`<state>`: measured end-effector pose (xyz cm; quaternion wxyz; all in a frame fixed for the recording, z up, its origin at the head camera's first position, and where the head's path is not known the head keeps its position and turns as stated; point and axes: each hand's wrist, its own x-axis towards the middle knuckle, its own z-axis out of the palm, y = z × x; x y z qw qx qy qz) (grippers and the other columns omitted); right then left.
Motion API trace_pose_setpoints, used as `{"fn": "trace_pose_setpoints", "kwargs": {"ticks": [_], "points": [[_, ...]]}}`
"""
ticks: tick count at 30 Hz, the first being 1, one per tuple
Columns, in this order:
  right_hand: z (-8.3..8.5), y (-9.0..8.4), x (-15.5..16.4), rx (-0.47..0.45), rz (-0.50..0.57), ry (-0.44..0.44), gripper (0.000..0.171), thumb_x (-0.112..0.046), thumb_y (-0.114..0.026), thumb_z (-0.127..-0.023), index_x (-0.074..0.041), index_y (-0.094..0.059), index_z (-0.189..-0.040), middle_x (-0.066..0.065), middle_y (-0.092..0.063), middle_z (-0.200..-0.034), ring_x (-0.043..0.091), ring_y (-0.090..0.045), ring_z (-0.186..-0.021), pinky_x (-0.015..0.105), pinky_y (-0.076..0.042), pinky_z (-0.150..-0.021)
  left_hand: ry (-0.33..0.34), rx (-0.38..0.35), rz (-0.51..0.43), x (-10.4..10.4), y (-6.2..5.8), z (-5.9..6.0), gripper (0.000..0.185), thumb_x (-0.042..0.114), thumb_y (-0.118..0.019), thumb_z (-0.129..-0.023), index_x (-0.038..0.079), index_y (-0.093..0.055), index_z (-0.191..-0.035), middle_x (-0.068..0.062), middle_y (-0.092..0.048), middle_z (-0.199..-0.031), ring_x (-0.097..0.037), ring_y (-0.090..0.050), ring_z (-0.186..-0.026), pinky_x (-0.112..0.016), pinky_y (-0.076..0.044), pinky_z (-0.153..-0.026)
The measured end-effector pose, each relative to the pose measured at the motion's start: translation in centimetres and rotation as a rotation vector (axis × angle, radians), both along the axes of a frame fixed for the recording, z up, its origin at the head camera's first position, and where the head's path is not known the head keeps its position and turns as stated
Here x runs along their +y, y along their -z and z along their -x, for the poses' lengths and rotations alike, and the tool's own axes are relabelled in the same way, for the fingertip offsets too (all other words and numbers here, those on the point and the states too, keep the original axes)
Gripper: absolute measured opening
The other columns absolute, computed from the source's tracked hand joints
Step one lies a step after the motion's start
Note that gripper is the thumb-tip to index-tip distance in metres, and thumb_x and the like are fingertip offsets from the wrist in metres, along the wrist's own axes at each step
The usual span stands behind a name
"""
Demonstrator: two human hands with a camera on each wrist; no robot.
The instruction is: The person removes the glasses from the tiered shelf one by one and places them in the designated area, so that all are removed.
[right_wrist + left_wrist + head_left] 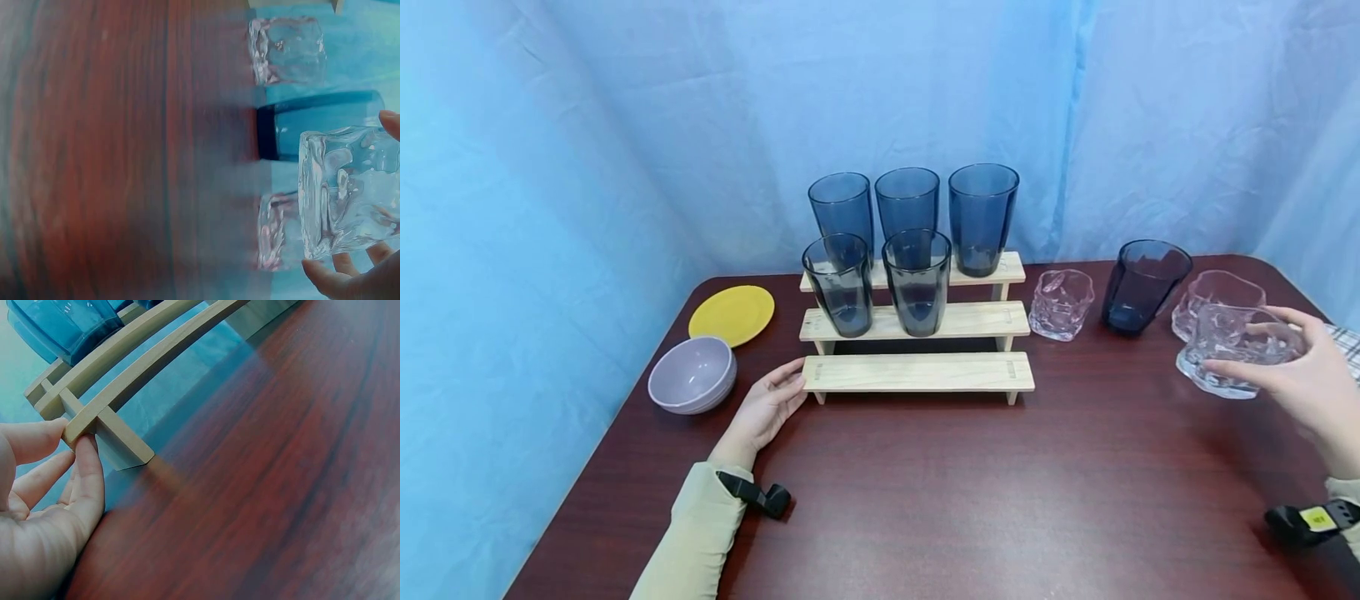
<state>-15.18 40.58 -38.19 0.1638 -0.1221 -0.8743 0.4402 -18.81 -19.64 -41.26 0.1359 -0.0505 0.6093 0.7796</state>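
The right hand (pixel 1311 379) curls its fingers and thumb round a clear, crinkled glass tumbler (pixel 1234 350), which it holds just above the dark red wooden worktop (pixel 985 492) at the far right. The left hand (pixel 765 408) pinches the left end of the lowest step of a pale three-step wooden rack (pixel 917 372). Two more clear tumblers (pixel 1061 304) and a dark blue glass (pixel 1142 285) stand between rack and right hand. Five blue glasses (pixel 917 279) fill the upper steps.
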Motion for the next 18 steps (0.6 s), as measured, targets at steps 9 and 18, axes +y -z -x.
{"fn": "trace_pose_setpoints", "kwargs": {"ticks": [9,18], "points": [[2.8,6.0,7.1,-0.042,-0.087,0.111,0.095,-0.033,-0.077,-0.079,-0.043,-0.012,-0.148,-0.007,-0.036,-0.143,0.023,-0.030,-0.126,0.033,-0.033,-0.109,0.000,0.016,-0.008,0.0,-0.1,-0.1,0.054,-0.001,-0.044,-0.097,-0.002,-0.024,-0.148,0.005,-0.057,-0.101,-0.001,-0.060,-0.088,-0.015,-0.048,-0.079],[3.7,6.9,8.7,-0.049,-0.068,0.161,0.093,-0.028,-0.074,-0.081,-0.038,-0.012,-0.150,0.013,-0.013,-0.158,0.036,-0.015,-0.141,0.061,-0.021,-0.108,-0.001,0.006,-0.018,-0.1,0.1,0.0,0.053,-0.003,-0.042,-0.097,-0.001,-0.024,-0.148,0.005,-0.057,-0.099,-0.001,-0.059,-0.087,-0.015,-0.049,-0.078]]}}
